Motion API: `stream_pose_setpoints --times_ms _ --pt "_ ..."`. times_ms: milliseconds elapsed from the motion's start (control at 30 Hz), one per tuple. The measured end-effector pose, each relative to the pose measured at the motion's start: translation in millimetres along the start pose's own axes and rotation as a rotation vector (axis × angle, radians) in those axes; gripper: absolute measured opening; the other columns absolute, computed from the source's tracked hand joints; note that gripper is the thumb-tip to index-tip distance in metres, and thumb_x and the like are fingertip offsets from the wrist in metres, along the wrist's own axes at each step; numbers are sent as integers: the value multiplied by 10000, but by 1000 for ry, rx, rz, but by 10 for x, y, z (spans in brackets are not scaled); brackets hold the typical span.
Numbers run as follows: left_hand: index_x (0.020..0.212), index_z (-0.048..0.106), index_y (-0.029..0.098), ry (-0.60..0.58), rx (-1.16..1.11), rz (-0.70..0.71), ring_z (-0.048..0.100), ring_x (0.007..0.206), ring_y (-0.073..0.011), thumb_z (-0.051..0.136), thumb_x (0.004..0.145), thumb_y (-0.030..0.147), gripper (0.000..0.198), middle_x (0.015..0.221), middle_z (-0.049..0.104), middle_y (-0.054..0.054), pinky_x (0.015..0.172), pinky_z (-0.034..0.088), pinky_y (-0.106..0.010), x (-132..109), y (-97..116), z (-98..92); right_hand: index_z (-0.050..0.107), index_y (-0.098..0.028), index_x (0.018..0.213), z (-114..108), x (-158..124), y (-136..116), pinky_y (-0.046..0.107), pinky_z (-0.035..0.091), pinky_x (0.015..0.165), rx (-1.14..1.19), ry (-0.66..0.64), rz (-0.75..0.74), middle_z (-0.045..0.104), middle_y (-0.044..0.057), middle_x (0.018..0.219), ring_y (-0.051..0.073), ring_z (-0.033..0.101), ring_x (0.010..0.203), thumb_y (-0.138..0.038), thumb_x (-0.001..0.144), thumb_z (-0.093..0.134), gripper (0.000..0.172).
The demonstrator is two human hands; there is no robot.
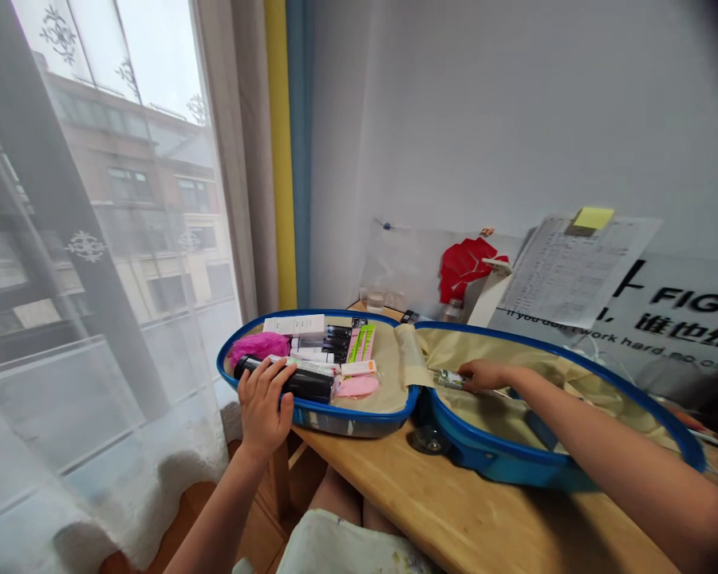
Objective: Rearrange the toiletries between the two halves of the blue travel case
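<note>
An opened suitcase with a blue rim (359,414) lies across the table, its two halves joined by a beige hinge strip. My left hand (266,406) rests over the near edge of the left half, fingers stretched onto a black cylinder (311,384). Around it are a bright pink bundle (263,346), a white box (293,325), several black and white tubes, green-and-pink packets (362,343) and a flat pink piece (357,387). Inside the beige-lined right half, my right hand (482,376) pinches a small tube with a green-and-white label (450,379). Part of the tube is hidden by the fingers.
The wooden table (388,478) runs along the near side, with a suitcase wheel (429,440) on it. Behind stand small glass jars (376,300) and a white stand (484,299) beside clipped papers (574,267). A sheer curtain (96,319) hangs at left.
</note>
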State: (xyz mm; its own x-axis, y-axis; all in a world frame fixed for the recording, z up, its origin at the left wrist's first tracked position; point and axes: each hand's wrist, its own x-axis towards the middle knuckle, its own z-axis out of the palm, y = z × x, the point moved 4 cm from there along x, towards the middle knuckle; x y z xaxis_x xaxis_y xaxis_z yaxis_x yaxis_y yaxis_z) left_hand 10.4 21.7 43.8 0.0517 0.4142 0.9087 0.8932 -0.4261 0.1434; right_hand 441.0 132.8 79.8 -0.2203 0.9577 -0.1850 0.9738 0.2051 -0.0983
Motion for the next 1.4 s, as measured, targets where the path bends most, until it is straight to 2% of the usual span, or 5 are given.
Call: stream_pose_setpoints --times_ms 367,700,833,1167,1400 --pt "1183 572 200 -2 -6 -14 425 1244 -247 341 908 287 369 1226 592 -93 1090 182 -454 -14 4 7 583 -153 1010 -709 -226 -48 261 525 631 383 209 146 649 98 836 158 616 700 -383 792 483 332" --pt "1197 563 195 -9 -8 -11 420 1249 -245 336 915 293 375 1232 588 -93 1088 180 -447 -16 -10 12 651 -174 969 -490 246 -2224 270 475 766 284 269 -281 680 60 961 186 619 877 -347 794 581 256" --pt "1194 565 198 -5 6 -4 423 1244 -244 334 917 288 371 1222 593 -92 1087 183 -443 -5 7 -2 666 -160 980 -254 392 -2685 305 458 844 253 237 -349 655 109 1056 238 608 976 -336 781 612 271" --pt "1186 568 191 -14 6 -4 423 1241 -242 328 919 289 372 1236 585 -92 1089 178 -438 -5 9 -2 621 -219 1189 -91 525 -2761 298 436 938 294 175 -458 628 74 1189 239 588 1095 -357 824 580 392" --pt "1200 564 197 -13 -1 -12 417 1249 -247 339 911 294 379 1244 581 -95 1090 176 -447 -12 -5 7 594 -189 1207 -423 500 -2377 311 478 903 372 212 -431 646 75 1178 185 622 1026 -325 838 544 396"
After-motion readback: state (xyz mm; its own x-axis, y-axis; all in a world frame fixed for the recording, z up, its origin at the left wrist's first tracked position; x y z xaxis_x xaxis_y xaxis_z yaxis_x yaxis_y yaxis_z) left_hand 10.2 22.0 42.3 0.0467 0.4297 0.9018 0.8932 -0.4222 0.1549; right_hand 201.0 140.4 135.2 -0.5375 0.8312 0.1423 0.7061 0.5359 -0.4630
